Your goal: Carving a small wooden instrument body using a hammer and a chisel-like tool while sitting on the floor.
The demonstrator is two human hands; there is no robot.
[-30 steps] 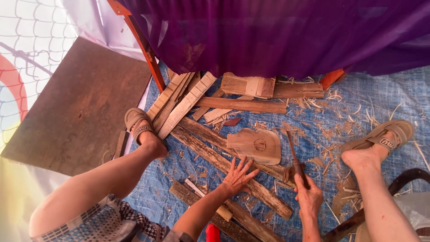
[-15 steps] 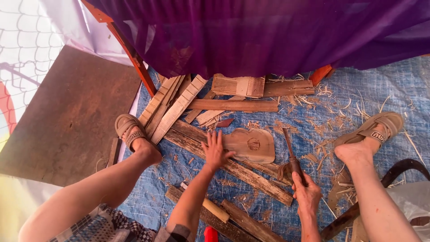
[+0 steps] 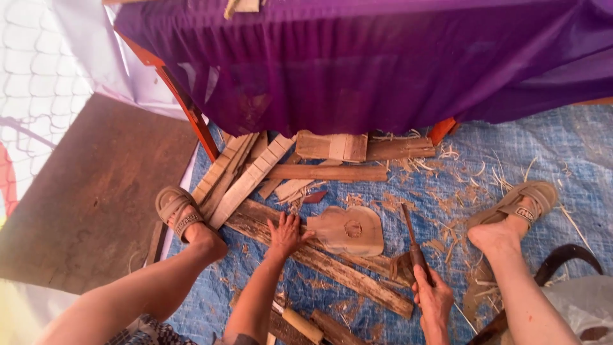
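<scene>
The right hand (image 3: 434, 299) is wrapped tight around the handle of a chisel (image 3: 414, 241), whose thin metal blade points away from the person. The left hand (image 3: 285, 234) lies flat with fingers spread, its grip open, pressing on a long rough plank (image 3: 332, 268) and touching the edge of a carved wood piece (image 3: 350, 230). That piece is pale, smooth and rounded like a small guitar body. It lies in the middle of the blue tarp (image 3: 549, 153), among curly wood shavings (image 3: 460, 169) and flat slats (image 3: 246, 179).
</scene>
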